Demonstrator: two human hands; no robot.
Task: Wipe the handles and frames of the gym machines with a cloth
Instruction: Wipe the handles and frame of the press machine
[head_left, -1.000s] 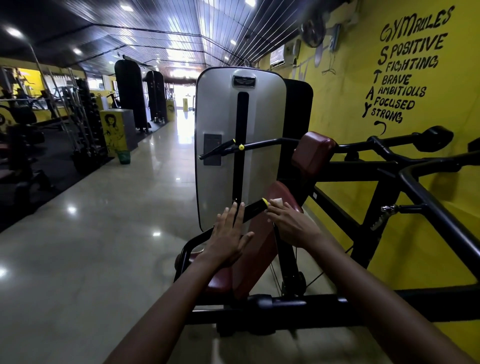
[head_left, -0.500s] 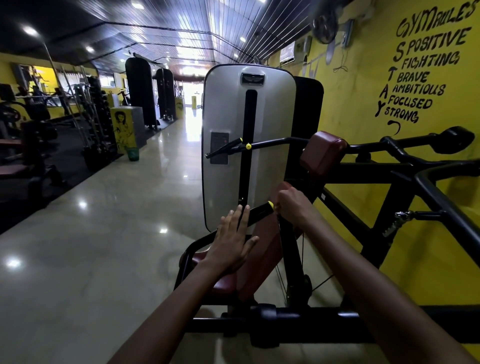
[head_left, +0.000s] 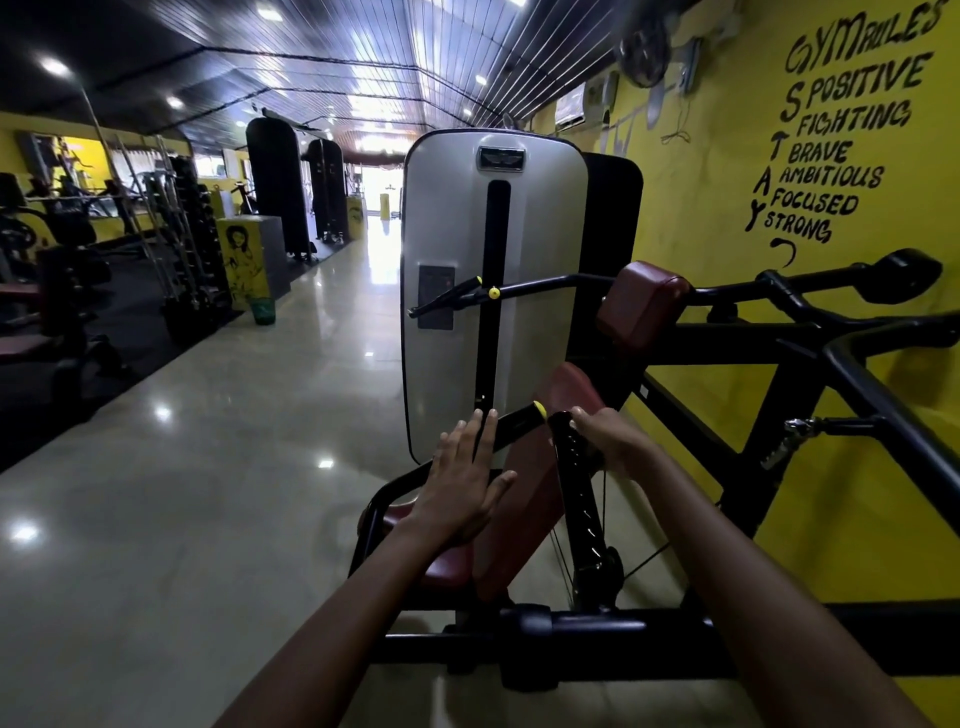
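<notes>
left hand (head_left: 460, 480): fingers spread and flat, palm down, resting across the lower handle bar (head_left: 511, 425) with its yellow end cap (head_left: 540, 409), nothing clasped. right hand (head_left: 608, 441): fingers curled together round the top of the upright black post (head_left: 579, 499), just right of the yellow cap; cloth not distinguishable inside the fist, so its place cannot be told. hands near each other but not touching.

machine frame: grey shroud (head_left: 452, 234) of the weight stack directly beyond the hands, with a dark central slot; maroon seat pad (head_left: 519, 519) below and between the hands; second maroon pad (head_left: 641, 306) higher, to the right. upper handle bar (head_left: 452, 296) crossing the shroud, also yellow-tipped. black cross tube (head_left: 623, 629) nearest the camera, under both forearms. black frame arms (head_left: 857, 374) running off to the right, close against the yellow wall (head_left: 701, 208) with painted lettering.

open room: wide polished floor (head_left: 208, 441) to the left and far down the aisle; small green bin (head_left: 262, 310) and dark equipment racks (head_left: 187, 249) at the far left edge.
</notes>
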